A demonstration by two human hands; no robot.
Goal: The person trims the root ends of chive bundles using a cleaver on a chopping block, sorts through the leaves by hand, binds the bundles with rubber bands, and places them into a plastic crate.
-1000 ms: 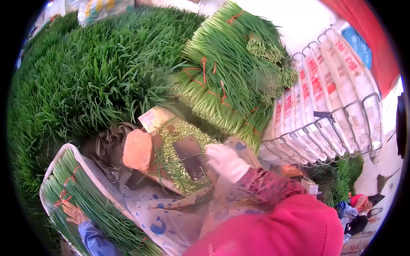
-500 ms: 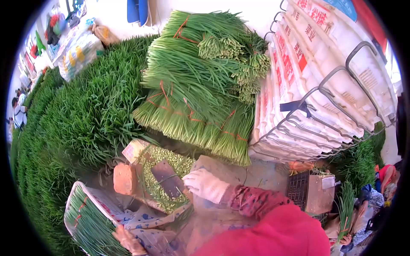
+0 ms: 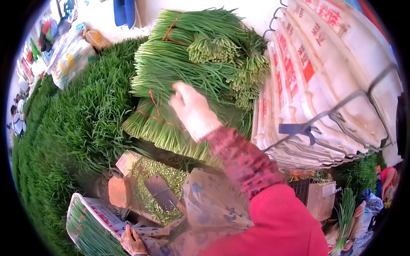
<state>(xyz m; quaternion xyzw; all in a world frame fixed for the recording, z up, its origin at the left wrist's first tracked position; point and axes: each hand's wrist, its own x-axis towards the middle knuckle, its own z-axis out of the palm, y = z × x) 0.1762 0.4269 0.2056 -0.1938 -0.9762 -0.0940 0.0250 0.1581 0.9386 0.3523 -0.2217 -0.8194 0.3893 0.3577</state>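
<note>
My right hand, in a white glove, is over the stacked green stalk bundles, its fingers apart and nothing visible in them. Orange ties circle the bundles. At the lower left my left hand, in a brownish glove, grips the rim of a white crate. Long green stalks lie inside that crate. Between the hands, a dark flat blade rests on chopped pale green pieces, beside an orange-brown block. Patterned plastic sheeting spreads nearby.
Dense green leaves fill the left side. White printed sacks stand in a metal rack at the right. A cardboard box sits at the lower right, near another person's arm and a bunch of stalks.
My right hand has moved from beside the blade up over the bundles. My left hand has shifted from the crate's stalks to its rim. The view has swung right.
</note>
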